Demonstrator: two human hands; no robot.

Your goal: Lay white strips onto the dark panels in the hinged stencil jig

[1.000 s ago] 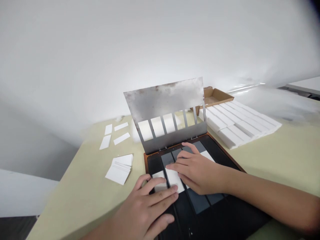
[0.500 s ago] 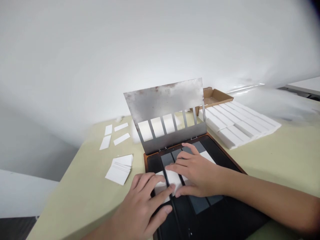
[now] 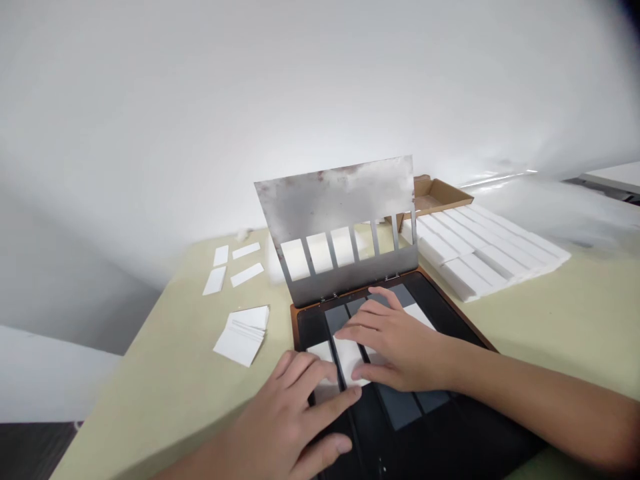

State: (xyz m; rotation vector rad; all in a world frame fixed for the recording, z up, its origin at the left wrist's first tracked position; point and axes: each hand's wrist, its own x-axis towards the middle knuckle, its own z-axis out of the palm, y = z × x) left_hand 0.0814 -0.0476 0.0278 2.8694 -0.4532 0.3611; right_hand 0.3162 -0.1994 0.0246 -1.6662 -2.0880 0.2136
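White wall [image 3: 320,80] behind, pale olive tabletop [image 3: 150,407] below. Key relation: the middle white card [image 3: 350,363] lies under both hands, its long axis running near-far, parallel to the dark lanes of the black slotted tray [image 3: 311,327]. The right hand [image 3: 400,343] sits on the right side of that card, with its fingers [image 3: 357,327] extended left across it. The left hand [image 3: 285,417] comes in from the near left, with its fingers [image 3: 320,380] over the left white card [image 3: 320,351] and its index tip at the middle card's near edge. Right hand is a touch farther along the card; cannot tell exactly how much is covered. Both hands are flat and open, resting on the cards, no pinch or grip visible. Third white card [image 3: 417,315] sits just past the right hand. Steel slotted plate [image 3: 333,203] stands hinged at the tray's far edge, tilted away. Left on the table: fanned white card stack [image 3: 241,337], loose white strips [image 3: 247,275]. Far right: stacked white blocks [image 3: 480,250], cardboard box [image 3: 435,197].
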